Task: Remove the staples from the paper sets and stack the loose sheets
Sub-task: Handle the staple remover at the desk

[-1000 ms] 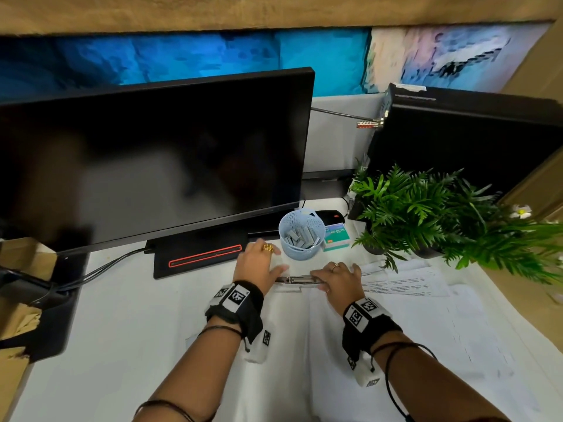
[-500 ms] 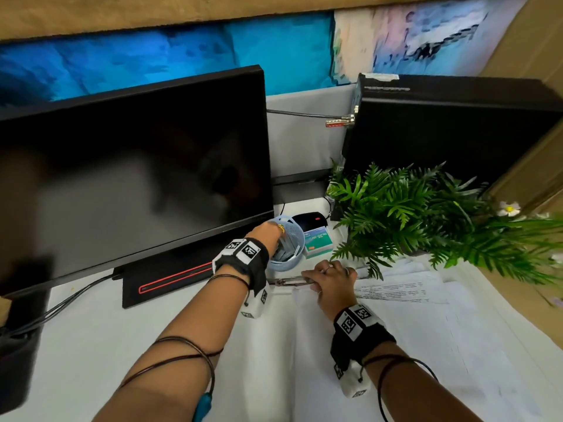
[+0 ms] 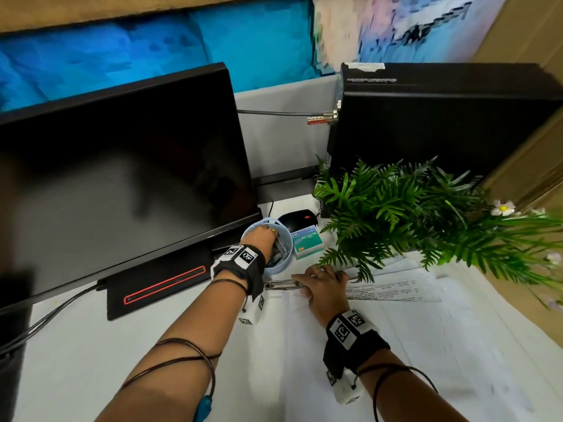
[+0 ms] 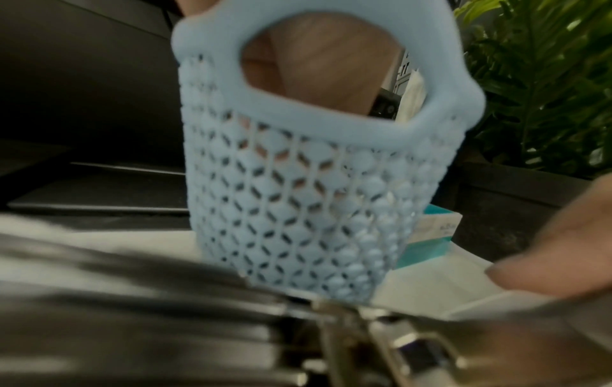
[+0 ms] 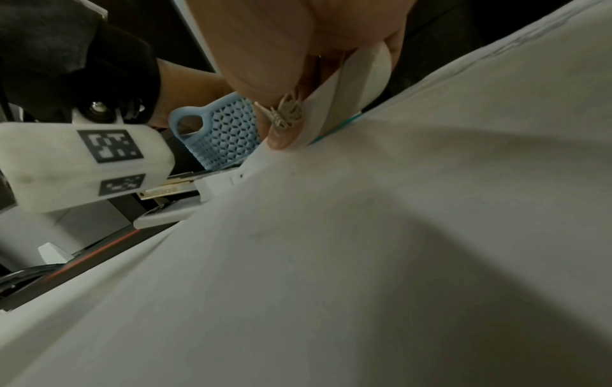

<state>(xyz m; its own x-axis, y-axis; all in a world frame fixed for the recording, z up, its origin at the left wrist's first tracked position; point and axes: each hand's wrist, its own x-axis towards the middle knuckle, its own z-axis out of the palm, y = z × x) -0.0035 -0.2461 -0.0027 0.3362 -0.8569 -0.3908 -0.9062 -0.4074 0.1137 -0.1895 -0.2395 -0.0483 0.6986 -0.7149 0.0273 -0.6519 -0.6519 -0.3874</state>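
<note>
At far left stands the dark monitor (image 3: 115, 178), its base with a red-lit strip (image 3: 164, 284) resting on the white desk (image 3: 76, 345). Your left hand (image 3: 259, 237) reaches down into the pale blue mesh basket (image 3: 281, 263), fingers (image 4: 318, 65) inside its rim; whether they grasp anything there cannot be told. Just in front of the basket lies a metal stapler (image 3: 281, 285), open along the top edge of the paper sets (image 3: 380, 345). Your right hand (image 3: 323, 284) rests on that edge, its fingers curled over the stapler's right end and pressing the sheets down. Behind the basket sit a black mouse (image 3: 297, 217) and a teal staple box (image 3: 306, 240). Farther right, a green fern (image 3: 411, 217) overhangs a printed sheet (image 3: 390, 289), before the black computer tower (image 3: 441, 123).
</note>
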